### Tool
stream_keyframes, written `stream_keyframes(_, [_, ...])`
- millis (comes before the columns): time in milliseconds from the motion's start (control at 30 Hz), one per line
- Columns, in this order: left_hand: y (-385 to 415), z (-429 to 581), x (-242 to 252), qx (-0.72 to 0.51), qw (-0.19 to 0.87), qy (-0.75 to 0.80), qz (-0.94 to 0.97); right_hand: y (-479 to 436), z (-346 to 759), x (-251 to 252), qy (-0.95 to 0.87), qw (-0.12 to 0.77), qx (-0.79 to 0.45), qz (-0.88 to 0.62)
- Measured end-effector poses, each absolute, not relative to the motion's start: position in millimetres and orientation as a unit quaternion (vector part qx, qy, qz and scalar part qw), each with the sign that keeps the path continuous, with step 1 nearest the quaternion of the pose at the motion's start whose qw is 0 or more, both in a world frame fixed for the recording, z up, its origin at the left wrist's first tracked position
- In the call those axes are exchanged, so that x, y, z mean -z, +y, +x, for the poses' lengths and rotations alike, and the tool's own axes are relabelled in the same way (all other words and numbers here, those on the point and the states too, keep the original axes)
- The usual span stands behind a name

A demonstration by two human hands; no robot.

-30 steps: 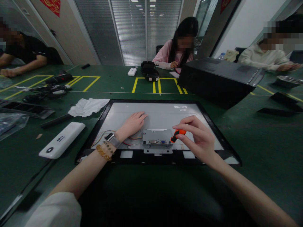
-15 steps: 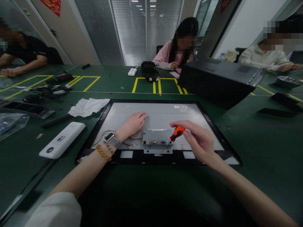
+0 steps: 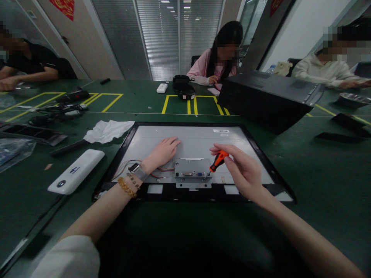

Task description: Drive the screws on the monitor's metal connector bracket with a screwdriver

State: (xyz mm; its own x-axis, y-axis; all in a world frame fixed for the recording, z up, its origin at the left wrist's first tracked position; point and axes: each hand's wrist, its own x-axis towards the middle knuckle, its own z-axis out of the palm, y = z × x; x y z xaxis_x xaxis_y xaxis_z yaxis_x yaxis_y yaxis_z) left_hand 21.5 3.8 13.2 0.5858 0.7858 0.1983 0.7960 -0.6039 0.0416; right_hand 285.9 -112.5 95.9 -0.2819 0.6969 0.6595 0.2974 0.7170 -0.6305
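A flat monitor panel (image 3: 197,139) with a black frame lies back side up in front of me. My left hand (image 3: 165,152) rests open on its grey metal back, left of a small metal bracket (image 3: 193,166) that bears a white and a blue video port. Thin coloured wires (image 3: 127,164) run beside my left wrist. My right hand (image 3: 245,166) is closed on an orange and black screwdriver (image 3: 218,160). The screwdriver leans to the right, its tip at the bracket's lower right, next to the blue port; the tip's exact contact is too small to tell.
Left of the panel lie a white power bank (image 3: 77,172) with a cable, a crumpled white tissue (image 3: 108,131) and black cables (image 3: 63,110). A large black casing (image 3: 266,100) stands behind it on the right. Several people sit around the green table (image 3: 319,181).
The screwdriver handle and my right fingers have shifted slightly up and to the right, with the tip still by the blue port. My left hand has stayed put.
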Motion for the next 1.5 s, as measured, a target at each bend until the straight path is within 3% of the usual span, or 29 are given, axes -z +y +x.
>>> stream_keyframes(400, [4.2,21.6,-12.1,0.103,0.02,-0.443,-0.89,-114.5,287.4,-98.8,-0.793,0.486,-0.214,-0.298])
stream_keyframes(667, [3.9,22.1,-13.0,0.096,0.031,-0.447,-0.889,-111.3,284.3,-100.5,-0.803,0.496,-0.128,-0.306])
stream_keyframes(967, [3.5,22.7,-13.9,0.093,0.032,-0.446,-0.889,-113.8,287.2,-98.8,-0.802,0.486,-0.194,-0.29])
stream_keyframes(1267, [2.4,23.6,-16.2,0.091,0.03,-0.448,-0.889,-110.5,285.1,-98.4,-0.809,0.487,-0.129,-0.301])
stream_keyframes(1500, [2.2,23.4,-16.0,0.092,0.034,-0.447,-0.889,-113.4,286.6,-98.7,-0.817,0.472,-0.17,-0.284])
